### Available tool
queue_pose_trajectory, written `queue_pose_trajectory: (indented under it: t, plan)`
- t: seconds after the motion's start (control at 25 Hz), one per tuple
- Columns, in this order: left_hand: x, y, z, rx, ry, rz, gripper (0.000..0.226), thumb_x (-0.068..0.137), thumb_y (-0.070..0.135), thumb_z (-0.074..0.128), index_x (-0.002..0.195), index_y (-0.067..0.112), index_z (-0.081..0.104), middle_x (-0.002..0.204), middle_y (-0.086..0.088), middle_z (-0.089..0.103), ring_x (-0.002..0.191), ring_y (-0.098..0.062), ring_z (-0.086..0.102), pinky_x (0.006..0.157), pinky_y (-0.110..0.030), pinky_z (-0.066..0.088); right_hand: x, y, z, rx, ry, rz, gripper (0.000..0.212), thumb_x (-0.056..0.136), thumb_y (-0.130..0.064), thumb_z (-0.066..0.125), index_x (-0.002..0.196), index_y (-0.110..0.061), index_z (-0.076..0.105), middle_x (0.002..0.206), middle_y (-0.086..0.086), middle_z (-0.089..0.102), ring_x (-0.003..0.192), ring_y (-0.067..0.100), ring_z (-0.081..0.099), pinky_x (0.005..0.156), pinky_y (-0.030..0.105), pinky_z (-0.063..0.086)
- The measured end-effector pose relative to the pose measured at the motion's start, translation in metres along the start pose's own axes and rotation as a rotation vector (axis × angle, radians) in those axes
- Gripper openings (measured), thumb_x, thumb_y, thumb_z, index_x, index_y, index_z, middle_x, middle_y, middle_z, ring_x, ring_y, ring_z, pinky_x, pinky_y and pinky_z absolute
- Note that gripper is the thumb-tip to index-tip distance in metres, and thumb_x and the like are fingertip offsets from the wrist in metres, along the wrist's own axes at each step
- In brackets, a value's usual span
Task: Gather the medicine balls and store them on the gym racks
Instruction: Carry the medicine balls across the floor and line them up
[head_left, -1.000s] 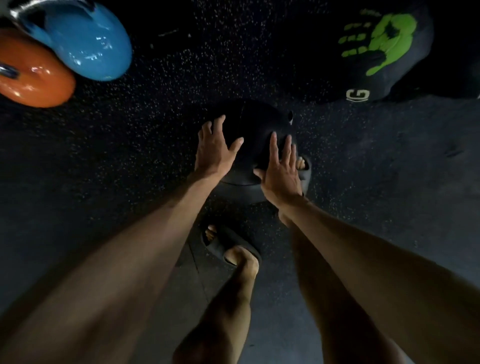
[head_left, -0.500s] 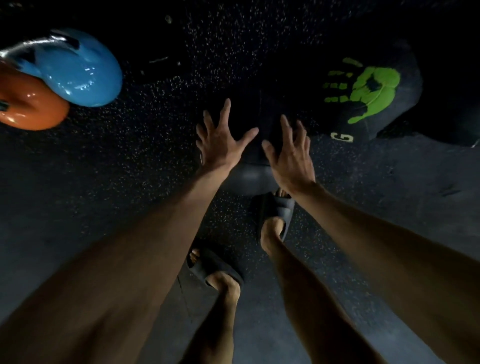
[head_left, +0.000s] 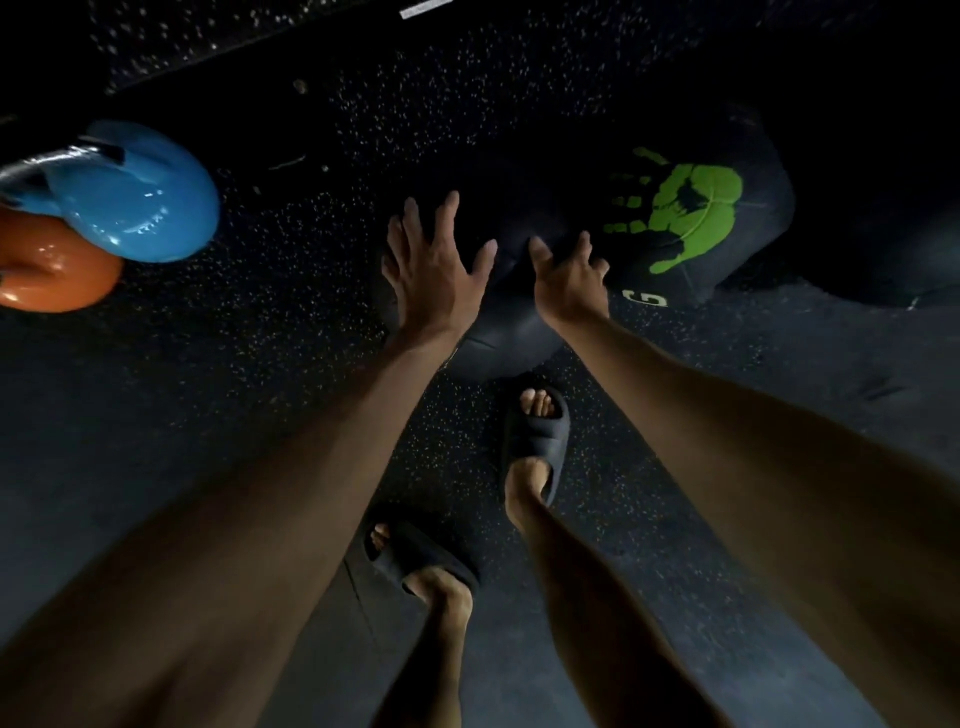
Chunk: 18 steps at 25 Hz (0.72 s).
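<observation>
Early stage: black medicine ball (head_left: 496, 338) on the speckled rubber floor (head_left: 260, 364), not yet lifted; left hand (head_left: 436, 270) spread flat against it, right hand (head_left: 571, 283) on it, finger curl indiscernible. Green-handprint ball (head_left: 701, 223) just right of it, blue kettlebell (head_left: 140, 197) and orange kettlebell (head_left: 52, 270) well left; dim room, no rack in view

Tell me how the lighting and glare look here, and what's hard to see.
Head view: dim overall; the plain black medicine ball nearly merges with the dark speckled rubber floor; glare spots shine on the glossy blue kettlebell.
</observation>
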<state>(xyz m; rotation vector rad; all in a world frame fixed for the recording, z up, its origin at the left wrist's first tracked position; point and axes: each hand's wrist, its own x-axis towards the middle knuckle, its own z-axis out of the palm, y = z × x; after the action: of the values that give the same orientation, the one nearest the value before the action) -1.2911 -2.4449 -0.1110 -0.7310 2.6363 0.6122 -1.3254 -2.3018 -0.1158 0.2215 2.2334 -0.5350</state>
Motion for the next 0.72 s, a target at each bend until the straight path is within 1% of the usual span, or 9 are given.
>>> queue_pose_trajectory:
  t: [0.08, 0.16, 0.24, 0.32, 0.4, 0.44, 0.56, 0.64, 0.72]
  plan:
    - [-0.001, -0.001, -0.002, -0.017, -0.078, -0.007, 0.070, 0.096, 0.055, 0.054, 0.157, 0.031, 0.027, 0.166, -0.017, 0.012, 0.152, -0.038, 0.011, 0.119, -0.057, 0.019, -0.003, -0.002, 0.000, 0.018, 0.013, 0.011, 0.053, 0.108, -0.043, 0.024, 0.156, -0.019, 0.026, 0.163, 0.023, 0.011, 0.144, 0.050, 0.023, 0.114, 0.053, 0.032]
    - [-0.001, -0.002, -0.016, -0.023, -0.139, -0.023, 0.069, 0.097, 0.051, 0.055, 0.157, 0.032, 0.025, 0.167, -0.015, 0.011, 0.153, -0.036, 0.011, 0.120, -0.055, 0.019, -0.011, 0.004, 0.005, -0.059, -0.003, -0.016, 0.053, 0.105, -0.044, 0.024, 0.152, -0.020, 0.031, 0.159, 0.022, 0.020, 0.138, 0.048, 0.031, 0.106, 0.051, 0.037]
    - [-0.012, -0.005, -0.035, -0.021, -0.157, -0.050, 0.066, 0.099, 0.044, 0.055, 0.157, 0.029, 0.026, 0.165, -0.013, 0.017, 0.151, -0.032, 0.018, 0.119, -0.054, 0.024, -0.036, 0.009, 0.002, -0.132, -0.020, -0.080, 0.059, 0.100, -0.044, 0.021, 0.151, -0.016, 0.031, 0.152, 0.021, 0.032, 0.134, 0.043, 0.038, 0.100, 0.050, 0.039]
    - [-0.039, -0.014, -0.062, -0.044, -0.149, -0.075, 0.057, 0.100, 0.038, 0.056, 0.152, 0.023, 0.037, 0.157, -0.011, 0.036, 0.143, -0.030, 0.037, 0.113, -0.051, 0.038, -0.076, 0.001, -0.010, -0.238, -0.050, -0.195, 0.049, 0.104, -0.038, 0.029, 0.146, -0.014, 0.037, 0.146, 0.020, 0.040, 0.132, 0.036, 0.042, 0.104, 0.051, 0.041]
    - [-0.077, -0.023, -0.098, -0.100, -0.172, -0.101, 0.043, 0.101, 0.033, 0.052, 0.140, 0.016, 0.051, 0.139, -0.011, 0.057, 0.125, -0.029, 0.057, 0.099, -0.044, 0.049, -0.120, -0.020, -0.023, -0.375, -0.093, -0.338, 0.043, 0.106, -0.034, 0.033, 0.142, -0.013, 0.043, 0.140, 0.019, 0.049, 0.127, 0.032, 0.048, 0.103, 0.049, 0.044]
    - [-0.101, -0.027, -0.117, -0.126, -0.193, -0.143, 0.039, 0.102, 0.033, 0.050, 0.137, 0.016, 0.054, 0.133, -0.011, 0.062, 0.118, -0.029, 0.061, 0.095, -0.043, 0.051, -0.142, -0.033, -0.031, -0.430, -0.117, -0.393, 0.041, 0.106, -0.032, 0.034, 0.141, -0.012, 0.045, 0.137, 0.018, 0.052, 0.124, 0.031, 0.051, 0.101, 0.047, 0.046]
    - [-0.180, -0.044, -0.170, -0.114, -0.261, -0.250, 0.036, 0.103, 0.034, 0.049, 0.136, 0.019, 0.054, 0.134, -0.011, 0.062, 0.120, -0.029, 0.061, 0.096, -0.043, 0.049, -0.205, -0.068, -0.042, -0.551, -0.229, -0.542, 0.040, 0.106, -0.030, 0.037, 0.139, -0.012, 0.049, 0.136, 0.018, 0.055, 0.122, 0.033, 0.055, 0.099, 0.046, 0.048]
    - [-0.240, -0.062, -0.202, -0.151, -0.244, -0.319, 0.036, 0.103, 0.036, 0.049, 0.134, 0.020, 0.054, 0.129, -0.010, 0.064, 0.118, -0.030, 0.061, 0.096, -0.043, 0.049, -0.259, -0.093, -0.047, -0.663, -0.276, -0.635, 0.038, 0.105, -0.033, 0.040, 0.135, -0.014, 0.052, 0.131, 0.019, 0.059, 0.119, 0.035, 0.057, 0.096, 0.045, 0.050]
    - [-0.303, -0.083, -0.233, -0.232, -0.183, -0.409, 0.034, 0.102, 0.036, 0.051, 0.131, 0.019, 0.057, 0.120, -0.010, 0.069, 0.111, -0.030, 0.065, 0.091, -0.043, 0.051, -0.321, -0.121, -0.050, -0.741, -0.325, -0.698, 0.037, 0.104, -0.033, 0.042, 0.133, -0.014, 0.054, 0.125, 0.018, 0.062, 0.116, 0.035, 0.059, 0.093, 0.043, 0.050]
